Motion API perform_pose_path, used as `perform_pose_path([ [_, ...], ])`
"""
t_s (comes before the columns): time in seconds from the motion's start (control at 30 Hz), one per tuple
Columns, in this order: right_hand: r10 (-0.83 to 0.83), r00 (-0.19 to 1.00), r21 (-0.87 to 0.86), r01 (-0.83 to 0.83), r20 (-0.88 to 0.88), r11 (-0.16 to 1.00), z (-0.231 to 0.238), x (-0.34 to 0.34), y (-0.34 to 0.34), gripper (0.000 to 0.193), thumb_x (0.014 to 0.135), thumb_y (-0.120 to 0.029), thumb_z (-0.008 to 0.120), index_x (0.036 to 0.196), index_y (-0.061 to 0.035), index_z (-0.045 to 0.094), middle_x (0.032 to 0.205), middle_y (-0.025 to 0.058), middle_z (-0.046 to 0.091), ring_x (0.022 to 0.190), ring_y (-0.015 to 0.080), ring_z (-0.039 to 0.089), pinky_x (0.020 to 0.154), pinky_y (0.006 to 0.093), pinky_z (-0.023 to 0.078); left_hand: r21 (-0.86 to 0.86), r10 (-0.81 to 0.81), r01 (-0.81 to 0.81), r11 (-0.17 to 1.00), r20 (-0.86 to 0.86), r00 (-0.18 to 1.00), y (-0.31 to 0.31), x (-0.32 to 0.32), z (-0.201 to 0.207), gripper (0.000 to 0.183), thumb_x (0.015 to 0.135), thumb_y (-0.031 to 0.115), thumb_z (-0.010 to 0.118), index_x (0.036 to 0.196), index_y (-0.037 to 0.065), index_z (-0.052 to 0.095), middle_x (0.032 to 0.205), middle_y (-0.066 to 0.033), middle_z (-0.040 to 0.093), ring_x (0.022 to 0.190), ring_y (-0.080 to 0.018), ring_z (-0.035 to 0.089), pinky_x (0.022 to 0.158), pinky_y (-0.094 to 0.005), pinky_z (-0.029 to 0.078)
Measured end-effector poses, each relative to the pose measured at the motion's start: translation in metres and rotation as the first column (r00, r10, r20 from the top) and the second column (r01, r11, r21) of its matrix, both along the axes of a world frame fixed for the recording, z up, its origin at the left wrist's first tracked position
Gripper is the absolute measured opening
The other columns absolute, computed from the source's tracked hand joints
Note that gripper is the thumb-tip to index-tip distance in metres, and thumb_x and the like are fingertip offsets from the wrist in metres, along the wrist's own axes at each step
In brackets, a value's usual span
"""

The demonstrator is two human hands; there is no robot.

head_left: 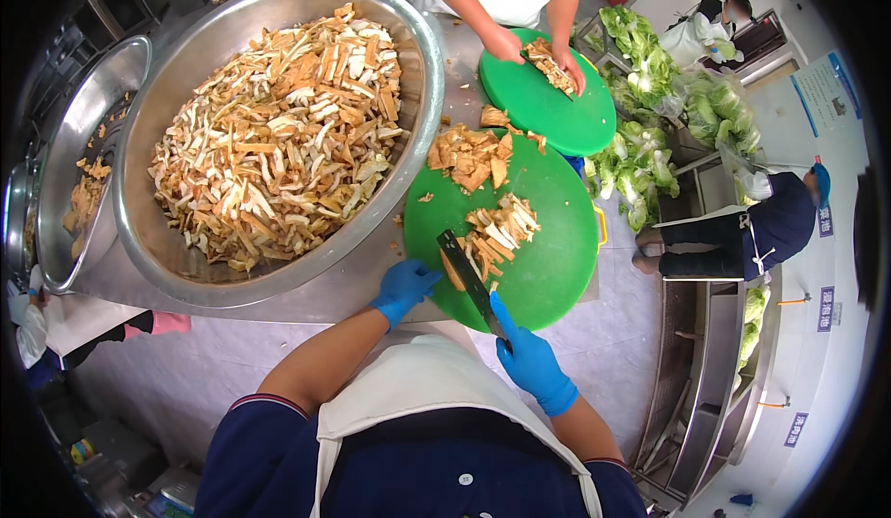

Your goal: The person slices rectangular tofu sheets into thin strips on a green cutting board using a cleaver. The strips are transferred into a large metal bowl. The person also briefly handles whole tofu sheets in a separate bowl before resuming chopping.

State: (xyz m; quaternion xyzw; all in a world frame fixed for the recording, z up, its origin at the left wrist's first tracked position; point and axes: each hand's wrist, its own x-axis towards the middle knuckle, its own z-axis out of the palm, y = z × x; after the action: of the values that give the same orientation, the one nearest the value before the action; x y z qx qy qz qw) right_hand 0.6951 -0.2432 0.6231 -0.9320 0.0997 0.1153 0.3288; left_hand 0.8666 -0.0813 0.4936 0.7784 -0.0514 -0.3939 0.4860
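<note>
My right hand, in a blue glove, is closed round the handle of a dark-bladed knife, index finger extended along it. The blade slants over a round green cutting board, against pale, brown-edged food strips. Larger tan-brown pieces are heaped at the board's far side; I cannot tell what food this is. My left hand, also blue-gloved, is at the board's near left edge with fingers curled together, and nothing shows in them. At left, a large metal basin holds many similar cut strips.
Across the metal table, a co-worker's hands handle cut food on a second green board. Another metal basin stands far left. Leafy cabbages are piled at right, near a person in dark clothes.
</note>
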Motion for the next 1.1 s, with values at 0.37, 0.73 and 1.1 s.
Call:
perform_pose_path([
  [0.37, 0.067, 0.991, 0.041, -0.063, -0.119, 0.997, -0.002, 0.017, -0.007, 0.072, 0.081, -0.006, 0.047, 0.144, -0.0261, 0.019, 0.080, 0.0263, 0.056, 0.066, 0.0384, 0.057, 0.062, 0.0446, 0.046, 0.065, -0.023, 0.022, 0.998, 0.023, 0.999, -0.009, 0.004, 0.004, 0.034, 0.081, 0.032, 0.066, 0.081, -0.002, 0.064, 0.071, -0.0107, 0.065, 0.057, -0.0156, 0.063, 0.050, -0.0287, 0.049],
  [0.73, 0.097, 0.991, 0.115, -0.107, 0.087, 0.988, -0.010, 0.031, -0.009, 0.071, 0.081, -0.003, 0.047, 0.144, -0.0188, 0.019, 0.099, 0.0300, 0.055, 0.086, 0.0426, 0.057, 0.078, 0.0437, 0.046, 0.120, -0.080, 0.064, 0.991, 0.136, 0.987, -0.016, 0.002, -0.010, 0.024, 0.080, 0.027, 0.066, 0.081, 0.002, 0.066, 0.068, -0.0088, 0.066, 0.055, -0.0174, 0.064, 0.052, -0.0293, 0.049],
  [1.1, -0.260, 0.965, 0.261, 0.240, 0.044, 0.935, -0.012, 0.043, -0.021, 0.066, 0.083, -0.005, 0.051, 0.142, -0.0137, 0.024, 0.104, 0.0238, 0.058, 0.078, 0.0355, 0.061, 0.069, 0.0372, 0.048, -0.039, 0.142, -0.161, 0.986, -0.301, 0.943, -0.021, 0.004, 0.009, 0.024, 0.083, 0.018, 0.062, 0.097, -0.001, 0.061, 0.076, -0.0097, 0.063, 0.062, -0.0167, 0.061, 0.054, -0.0287, 0.050],
])
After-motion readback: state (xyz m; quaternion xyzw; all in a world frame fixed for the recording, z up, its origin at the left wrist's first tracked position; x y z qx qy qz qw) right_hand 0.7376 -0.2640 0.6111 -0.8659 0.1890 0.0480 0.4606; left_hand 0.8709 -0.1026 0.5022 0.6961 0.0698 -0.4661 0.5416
